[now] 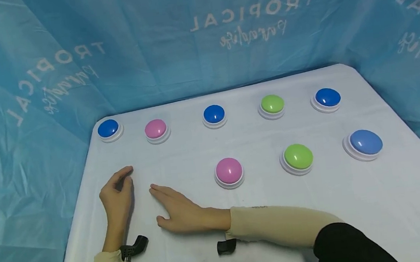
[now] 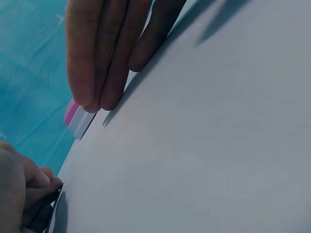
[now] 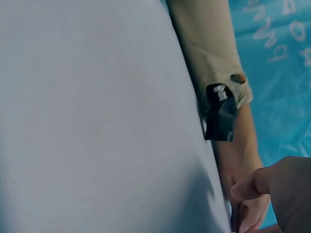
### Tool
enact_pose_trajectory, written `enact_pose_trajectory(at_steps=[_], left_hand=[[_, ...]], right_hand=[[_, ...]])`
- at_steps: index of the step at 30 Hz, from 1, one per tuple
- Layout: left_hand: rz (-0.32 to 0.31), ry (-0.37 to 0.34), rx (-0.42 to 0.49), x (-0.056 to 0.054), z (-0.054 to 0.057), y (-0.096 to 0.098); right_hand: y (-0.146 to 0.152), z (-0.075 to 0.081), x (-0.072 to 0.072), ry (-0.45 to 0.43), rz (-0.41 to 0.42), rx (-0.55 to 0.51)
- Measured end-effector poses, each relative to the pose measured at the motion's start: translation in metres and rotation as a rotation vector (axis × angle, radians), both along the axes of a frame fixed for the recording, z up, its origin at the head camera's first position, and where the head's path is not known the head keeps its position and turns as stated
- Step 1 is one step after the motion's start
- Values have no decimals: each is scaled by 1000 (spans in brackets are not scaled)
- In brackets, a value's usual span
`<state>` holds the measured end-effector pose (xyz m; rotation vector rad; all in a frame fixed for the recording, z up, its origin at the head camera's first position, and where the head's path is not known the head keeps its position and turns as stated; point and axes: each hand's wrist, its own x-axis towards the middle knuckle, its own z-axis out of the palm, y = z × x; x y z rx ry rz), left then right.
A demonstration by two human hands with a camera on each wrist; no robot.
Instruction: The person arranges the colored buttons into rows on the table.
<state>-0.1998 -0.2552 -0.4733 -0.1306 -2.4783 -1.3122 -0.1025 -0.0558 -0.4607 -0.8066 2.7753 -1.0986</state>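
My left hand point(image 1: 118, 197) is over the left side of the white table point(image 1: 193, 258), its fingers loosely bent toward the thumb. Nothing shows between them. To its right, my right hand point(image 1: 182, 210) reaches leftward with straight fingers and the thumb apart, holding nothing. A gap separates the two hands. Beyond them stand a blue dome push button point(image 1: 108, 128) and a pink one point(image 1: 156, 129), both on white bases and touched by neither hand. A nearer pink push button point(image 1: 229, 171) lies to the right of my right hand. In the left wrist view, the right fingers point(image 2: 83, 63) hang close above the cloth.
The back row continues with a blue button point(image 1: 214, 114), a green button point(image 1: 272, 104) and another blue button point(image 1: 327, 97). Nearer stand a green button point(image 1: 298, 156) and a lighter blue button point(image 1: 366, 142). Blue printed curtains point(image 1: 168, 36) surround the table.
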Motion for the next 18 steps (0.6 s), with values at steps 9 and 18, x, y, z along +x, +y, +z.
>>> enact_pose_trajectory(at_steps=[9,18], left_hand=[[125,30,21,-46,8,-29],[210,0,74,-84,9,-30]], right_hand=[[-47,-6,-75,-4,-141,-133],[-65,-9,-134,27,-253,-190]])
